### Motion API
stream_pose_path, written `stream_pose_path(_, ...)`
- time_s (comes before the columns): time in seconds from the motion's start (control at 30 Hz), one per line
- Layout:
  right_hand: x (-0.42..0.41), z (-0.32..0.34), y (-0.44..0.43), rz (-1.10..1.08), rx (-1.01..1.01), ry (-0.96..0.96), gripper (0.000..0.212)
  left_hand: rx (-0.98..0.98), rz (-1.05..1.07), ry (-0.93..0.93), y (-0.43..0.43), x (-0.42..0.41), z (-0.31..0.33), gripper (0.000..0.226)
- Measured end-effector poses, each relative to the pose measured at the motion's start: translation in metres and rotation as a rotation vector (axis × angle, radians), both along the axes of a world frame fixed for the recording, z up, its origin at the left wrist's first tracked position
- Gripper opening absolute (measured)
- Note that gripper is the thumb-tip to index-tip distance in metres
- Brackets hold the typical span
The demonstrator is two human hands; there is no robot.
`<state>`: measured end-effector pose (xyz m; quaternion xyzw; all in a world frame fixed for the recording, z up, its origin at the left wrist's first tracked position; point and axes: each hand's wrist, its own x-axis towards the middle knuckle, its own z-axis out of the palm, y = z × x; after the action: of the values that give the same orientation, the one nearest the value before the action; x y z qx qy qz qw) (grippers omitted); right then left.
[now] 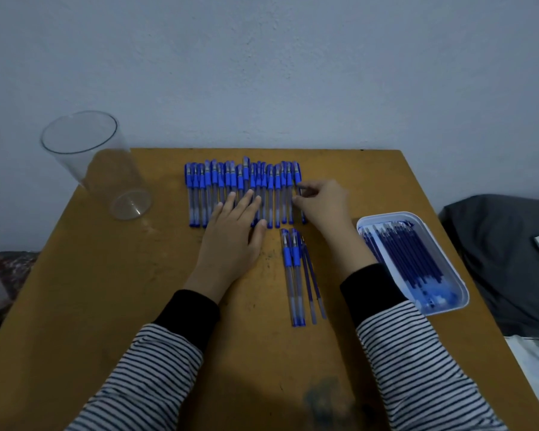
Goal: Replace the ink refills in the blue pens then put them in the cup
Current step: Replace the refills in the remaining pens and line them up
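1. A row of blue pens (199, 194) lies side by side at the far middle of the brown table (106, 290), caps pointing toward the wall.
2. The left hand (234, 234) lies flat on the middle of that row, its fingers straight and slightly spread, pressing on the barrels and gripping nothing.
3. The right hand (324, 206) is at the right end of the row, its fingers curled and its thumb and forefinger pinching the end pen (297, 174) just below the cap.
4. Two capped pens (293, 281) lie together on the table nearer the person, between the forearms, with two loose refills (315, 290) just beside them on the right.
5. A white tray (445, 308) at the right edge of the table holds a bundle of dark blue refills (408, 256).
6. The clear plastic cup (97, 163) stands on its base at the far left corner, well apart from the pens.
7. A grey cloth (504, 244) lies beyond the table on the right.
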<state>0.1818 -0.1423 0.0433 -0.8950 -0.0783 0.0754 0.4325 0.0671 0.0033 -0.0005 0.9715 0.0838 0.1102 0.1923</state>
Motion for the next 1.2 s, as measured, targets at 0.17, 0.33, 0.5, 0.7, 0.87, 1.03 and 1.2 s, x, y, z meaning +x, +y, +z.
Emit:
stream_pose_path(0.17,-0.006,0.001,-0.002,-0.001,-0.050,-0.005,0.034,0.005,-0.005,-0.017,0.000,0.000,0.000,0.054)
stream_pose_path(0.33,-0.017,0.006,-0.017,-0.048,0.142,0.102,0.031,-0.024,-0.030,-0.053,-0.001,-0.003,0.001,0.056)
stream_pose_path(0.5,-0.049,0.013,-0.024,-0.120,0.516,0.234,0.027,-0.174,-0.044,-0.127,-0.005,-0.015,0.013,0.058)
stream_pose_path(0.7,-0.104,0.016,-0.023,0.011,0.743,0.328,0.028,-0.367,-0.001,-0.218,-0.015,-0.043,0.036,0.047)
stream_pose_path(0.87,-0.143,0.018,-0.021,0.089,0.806,0.327,0.031,-0.514,0.067,-0.271,-0.021,-0.075,0.057,0.044)
stream_pose_path(1.03,-0.175,0.019,-0.020,0.132,0.797,0.257,0.031,-0.805,0.131,-0.341,-0.035,-0.098,0.068,0.042)
stream_pose_path(1.2,-0.196,0.018,-0.025,0.119,0.820,0.195,0.029,-1.011,0.156,-0.475,-0.039,-0.116,0.065,0.037)
